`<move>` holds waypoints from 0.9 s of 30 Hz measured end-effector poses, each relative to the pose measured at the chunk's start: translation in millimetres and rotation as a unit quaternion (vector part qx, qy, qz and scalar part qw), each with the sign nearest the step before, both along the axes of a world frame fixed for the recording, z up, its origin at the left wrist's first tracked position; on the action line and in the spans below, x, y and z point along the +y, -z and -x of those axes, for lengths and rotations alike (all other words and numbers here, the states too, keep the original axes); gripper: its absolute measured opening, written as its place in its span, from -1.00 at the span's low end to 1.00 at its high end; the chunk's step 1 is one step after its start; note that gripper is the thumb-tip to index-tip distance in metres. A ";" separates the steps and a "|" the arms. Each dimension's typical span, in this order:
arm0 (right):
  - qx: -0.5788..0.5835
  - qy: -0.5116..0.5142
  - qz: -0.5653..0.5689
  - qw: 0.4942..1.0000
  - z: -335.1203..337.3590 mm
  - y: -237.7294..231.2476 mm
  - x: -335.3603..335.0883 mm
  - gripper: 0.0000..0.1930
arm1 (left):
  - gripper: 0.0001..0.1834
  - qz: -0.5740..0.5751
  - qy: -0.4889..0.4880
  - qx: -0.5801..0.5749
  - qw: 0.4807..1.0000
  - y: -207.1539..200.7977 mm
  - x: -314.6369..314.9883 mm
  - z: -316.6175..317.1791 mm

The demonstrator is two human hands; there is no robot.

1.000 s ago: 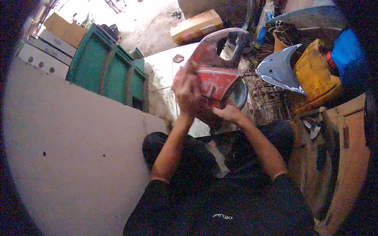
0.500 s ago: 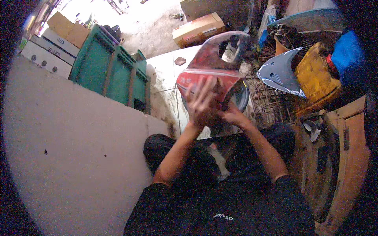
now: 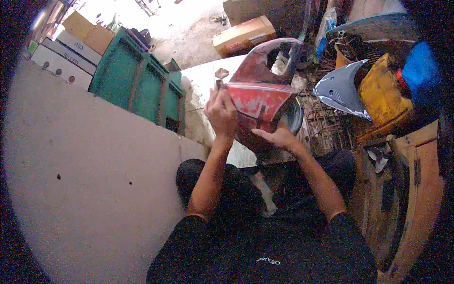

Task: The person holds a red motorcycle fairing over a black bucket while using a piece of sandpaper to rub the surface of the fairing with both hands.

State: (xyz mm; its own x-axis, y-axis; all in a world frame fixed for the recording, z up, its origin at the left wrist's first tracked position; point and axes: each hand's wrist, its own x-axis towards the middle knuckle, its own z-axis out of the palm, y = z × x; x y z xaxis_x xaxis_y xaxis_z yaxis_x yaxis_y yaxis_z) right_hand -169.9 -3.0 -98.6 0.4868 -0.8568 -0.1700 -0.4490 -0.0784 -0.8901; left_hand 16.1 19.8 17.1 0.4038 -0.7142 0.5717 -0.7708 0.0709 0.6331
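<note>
A red motorcycle fairing panel point(image 3: 262, 102) with worn whitish patches is tilted up in front of me over my lap. Its upper part is dull red and grey, with a large opening through it. My right hand point(image 3: 280, 137) grips the lower right edge, thumb on the face and the other fingers mostly hidden behind. At the panel's left edge is my left hand point(image 3: 221, 111), its fingers pinched around a small dark piece point(image 3: 219, 84) whose kind I cannot make out. Behind the panel on the right, a round dark tub point(image 3: 295, 116) shows in part.
A brownish diamond-shaped scrap point(image 3: 221, 73) lies on the white tiles. Left are a pale wall point(image 3: 94, 142) and a green cabinet point(image 3: 118, 71). A cardboard box point(image 3: 243, 35) lies ahead. To the right are a grey fairing panel point(image 3: 338, 87), a yellow container point(image 3: 385, 90) and a wooden door point(image 3: 425, 161).
My left hand has moved from the middle of the panel's face to its left edge, fingers now drawn together. The right hand keeps its hold. The view has shifted slightly.
</note>
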 end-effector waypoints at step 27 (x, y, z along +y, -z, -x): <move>-0.120 -0.022 -0.012 0.992 0.7 -10.0 4.9 -0.45 | -0.83 0.103 0.107 -0.166 0.975 11.6 22.3 31.8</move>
State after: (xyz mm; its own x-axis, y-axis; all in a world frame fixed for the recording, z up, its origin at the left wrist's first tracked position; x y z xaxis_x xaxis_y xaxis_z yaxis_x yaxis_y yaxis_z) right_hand -170.6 2.0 -88.6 0.5527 -0.8309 -0.0647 -0.2210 -0.0712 -0.9727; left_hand -15.6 42.1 5.5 0.0257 -0.6182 0.7856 -0.8844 0.3524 0.3062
